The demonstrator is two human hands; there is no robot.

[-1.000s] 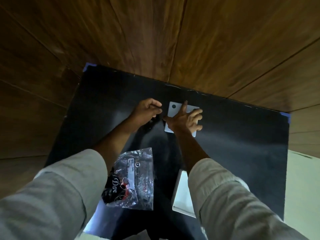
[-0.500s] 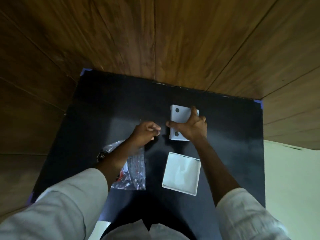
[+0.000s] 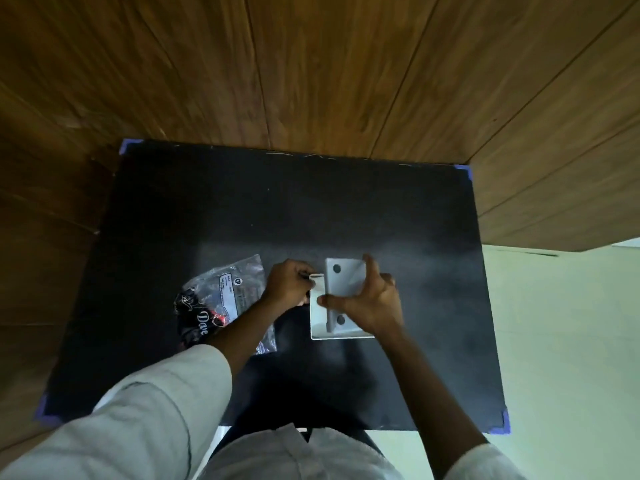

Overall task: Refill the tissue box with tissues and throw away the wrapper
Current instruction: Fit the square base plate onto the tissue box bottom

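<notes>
A white square tissue box point(image 3: 317, 318) lies on the black mat point(image 3: 277, 202). My right hand point(image 3: 372, 303) holds a white panel with two dark holes point(image 3: 346, 277) on top of the box, thumb on its left edge and fingers on its right. My left hand point(image 3: 289, 282) pinches the box's upper left corner with closed fingers. A crumpled clear plastic wrapper point(image 3: 221, 299) with dark print lies on the mat just left of my left wrist. My hands and the panel hide what is inside the box.
The mat has blue tape at its corners point(image 3: 464, 169) and sits against wooden panels point(image 3: 311, 81) at the back and left. A pale floor point(image 3: 554, 341) shows to the right of the mat.
My right hand carried the holed panel toward me and set it over the white box. My left hand moved right to the box's corner. The view tilted, so the whole mat shows.
</notes>
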